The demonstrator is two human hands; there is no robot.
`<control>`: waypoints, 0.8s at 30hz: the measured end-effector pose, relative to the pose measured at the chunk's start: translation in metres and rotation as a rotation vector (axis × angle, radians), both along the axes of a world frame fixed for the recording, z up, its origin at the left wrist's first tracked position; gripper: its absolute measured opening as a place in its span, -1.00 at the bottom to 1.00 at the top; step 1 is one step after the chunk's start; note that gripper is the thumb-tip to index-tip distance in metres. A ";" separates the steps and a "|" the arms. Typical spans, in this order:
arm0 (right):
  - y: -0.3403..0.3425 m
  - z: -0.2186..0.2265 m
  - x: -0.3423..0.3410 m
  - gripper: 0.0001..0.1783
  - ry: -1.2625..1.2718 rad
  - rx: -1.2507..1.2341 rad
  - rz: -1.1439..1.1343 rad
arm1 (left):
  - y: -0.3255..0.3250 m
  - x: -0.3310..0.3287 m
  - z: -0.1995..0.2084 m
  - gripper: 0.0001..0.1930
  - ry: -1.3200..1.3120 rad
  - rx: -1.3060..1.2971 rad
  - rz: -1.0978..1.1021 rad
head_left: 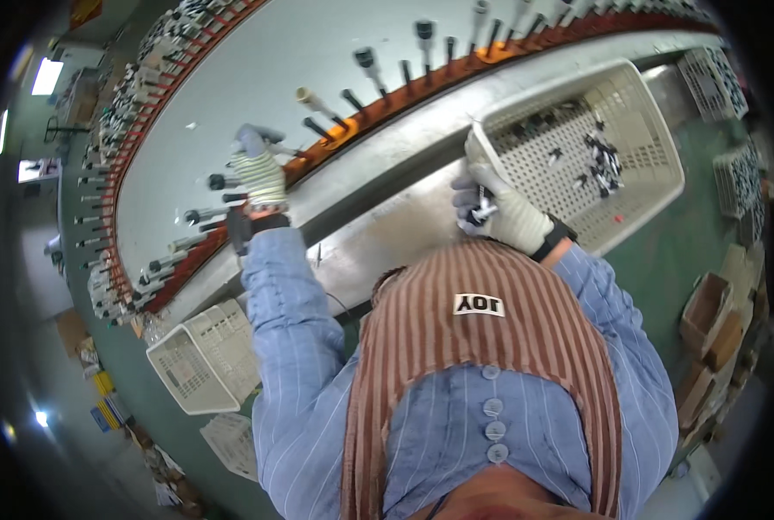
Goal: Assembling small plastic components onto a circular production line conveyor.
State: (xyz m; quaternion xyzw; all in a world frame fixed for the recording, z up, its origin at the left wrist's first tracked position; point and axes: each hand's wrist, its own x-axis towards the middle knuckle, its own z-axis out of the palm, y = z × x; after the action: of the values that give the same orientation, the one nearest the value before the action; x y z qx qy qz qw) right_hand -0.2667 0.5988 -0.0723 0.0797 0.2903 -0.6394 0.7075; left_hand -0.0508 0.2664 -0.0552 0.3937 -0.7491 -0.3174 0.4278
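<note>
Part [484, 206] in right hand [501, 208]: pinch lightly. Left hand [260, 173] over table's [222, 78] near edge, grip unclear: avoid knocking pegs [407, 74].

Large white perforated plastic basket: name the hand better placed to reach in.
Likely the gloved right hand, beside the basket, holding white parts; the gloved left hand is farther, by the orange rail.
</note>
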 end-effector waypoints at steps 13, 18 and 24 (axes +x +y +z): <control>0.013 0.022 0.009 -0.33 0.425 0.027 0.104 | 0.106 0.027 -0.053 -0.62 0.237 0.125 0.402; 0.021 -0.034 0.039 -0.46 0.534 0.011 0.217 | 0.243 -0.050 0.013 -0.52 -0.229 0.888 -0.947; 0.036 -0.016 0.043 -0.37 0.676 0.013 0.355 | 0.251 -0.049 -0.032 -0.49 0.071 1.043 -0.813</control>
State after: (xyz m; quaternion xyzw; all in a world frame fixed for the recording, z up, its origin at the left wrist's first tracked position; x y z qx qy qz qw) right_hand -0.2236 0.6351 -0.0885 -0.1825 0.5207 -0.4952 0.6711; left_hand -0.0999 0.5178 -0.0869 0.2246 -0.5715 -0.7875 0.0517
